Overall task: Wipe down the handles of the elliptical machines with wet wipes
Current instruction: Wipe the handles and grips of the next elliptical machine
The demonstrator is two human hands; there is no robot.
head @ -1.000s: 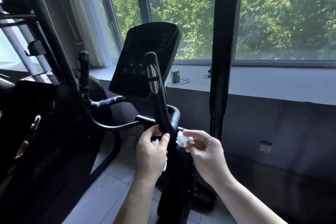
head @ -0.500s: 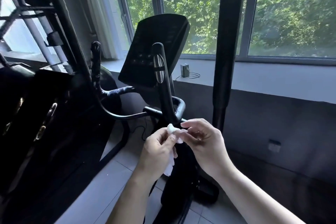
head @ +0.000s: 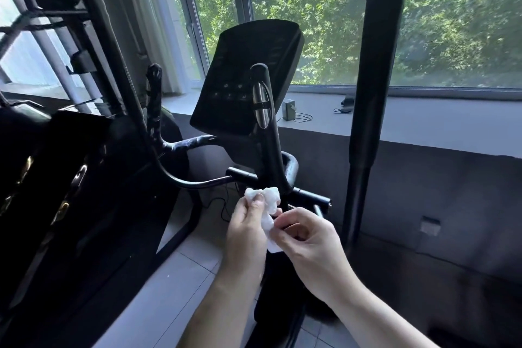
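**A:** Since you asked where the wipe is, the white wet wipe (head: 267, 206) is bunched up between both hands, just in front of the lower part of the elliptical's upright handle (head: 268, 133). The left hand (head: 245, 237) has its fingers (head: 258, 203) curled round the top of the wad, and the right hand (head: 308, 243) pinches the lower edge between thumb and forefinger, other fingers loosely bent. It isn't on the handle; it sits just beside it, low down near the crossbar (head: 310, 195).

**B:** Any brand on the machine? Anything readable on the console?

**A:** Nope. The console (head: 240, 79) is a dark slab with a few faint button marks, too dim to read (backlit by the window, so everything black just goes to mush). No logo I can make out anywhere. The handle has a shiny metal sensor strip (head: 261, 106) near the top.

**B:** What else is around?

**A:** A second curved handle (head: 154, 99) on the left with pale scuffed patches, a thick black pole (head: 370, 93) on the right, and a windowsill (head: 423, 121) with a small boxy gadget (head: 289, 110) and its thin cord. Green trees fill the window (head: 324, 8). Pale floor tiles (head: 169, 291) below, more dark gym gear on the far left.
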